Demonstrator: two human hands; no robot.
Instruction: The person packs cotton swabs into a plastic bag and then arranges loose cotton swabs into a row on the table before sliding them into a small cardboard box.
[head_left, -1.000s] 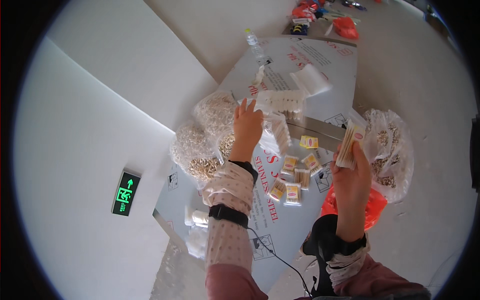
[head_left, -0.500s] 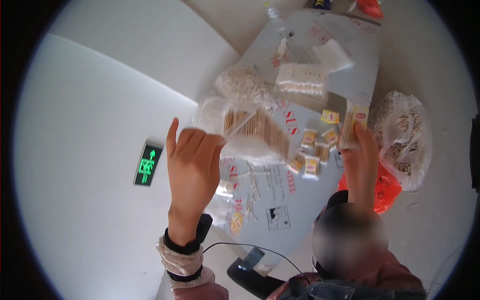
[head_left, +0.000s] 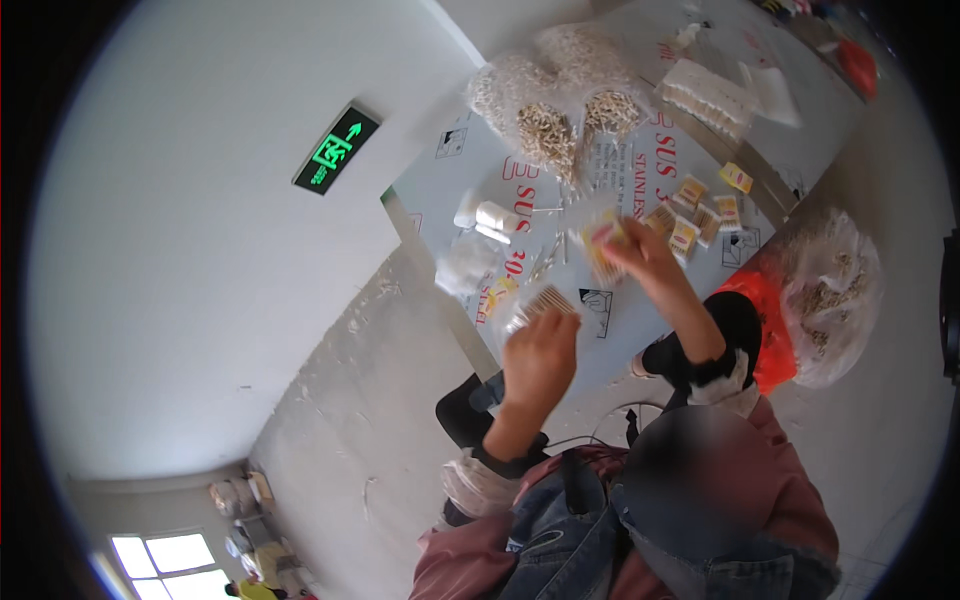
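Note:
My left hand [head_left: 540, 360] is closed at the table's near edge on a clear plastic bag [head_left: 518, 308] with thin brown sticks, probably cotton swabs, showing in it. Fingers cover part of the bag. Over the table, to the right and farther off, my right hand [head_left: 650, 262] pinches a clear pack of cotton swabs with a yellow label [head_left: 603, 240]; it is blurred by motion. Several small yellow-labelled swab packs [head_left: 684, 238] lie just right of that hand. Beyond both hands sit large clear bags of loose cotton swabs [head_left: 548, 138].
White rolls [head_left: 495, 217], a cloudy plastic bag [head_left: 466, 266] and loose swabs lie on the table [head_left: 440, 205] at left. A wrapped white stack [head_left: 708, 95] stands far right. On the floor at right are a red bag [head_left: 768, 340] and a clear filled bag [head_left: 835, 300].
The view has turned and shifted. My left hand has come down and right with the clear bag of sticks. My right hand has moved left with its swab pack, away from the small packs.

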